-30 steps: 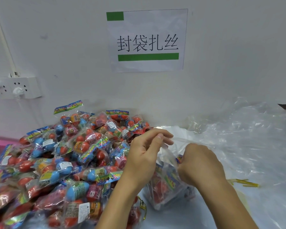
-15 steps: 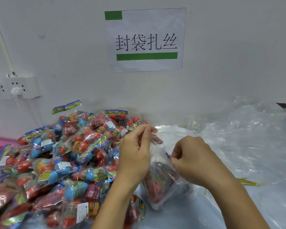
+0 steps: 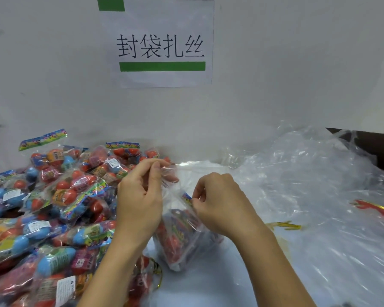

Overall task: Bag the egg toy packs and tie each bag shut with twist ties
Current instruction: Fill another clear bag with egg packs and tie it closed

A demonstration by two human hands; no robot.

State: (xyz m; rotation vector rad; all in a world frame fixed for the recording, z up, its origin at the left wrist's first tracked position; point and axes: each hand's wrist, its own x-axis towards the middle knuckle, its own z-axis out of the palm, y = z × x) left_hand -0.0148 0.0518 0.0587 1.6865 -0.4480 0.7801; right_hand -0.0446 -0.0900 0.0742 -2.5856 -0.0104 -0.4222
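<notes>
Crinkly clear bag [image 3: 182, 244] pinched by left hand [image 3: 140, 200], right hand [image 3: 220, 202].

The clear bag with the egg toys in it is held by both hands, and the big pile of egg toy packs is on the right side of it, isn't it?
Not quite. Both the left hand and the right hand do hold the clear bag, but the pile of egg toy packs lies on its left side, as the head view shows.

Pale grey wall [image 3: 297, 74] filling upper view, lit evenly. White paper sign [image 3: 156, 42] hanging on it, showing black characters, green block at top corner, green bar below. Dark brown edge [image 3: 372, 147] showing far right.
</notes>
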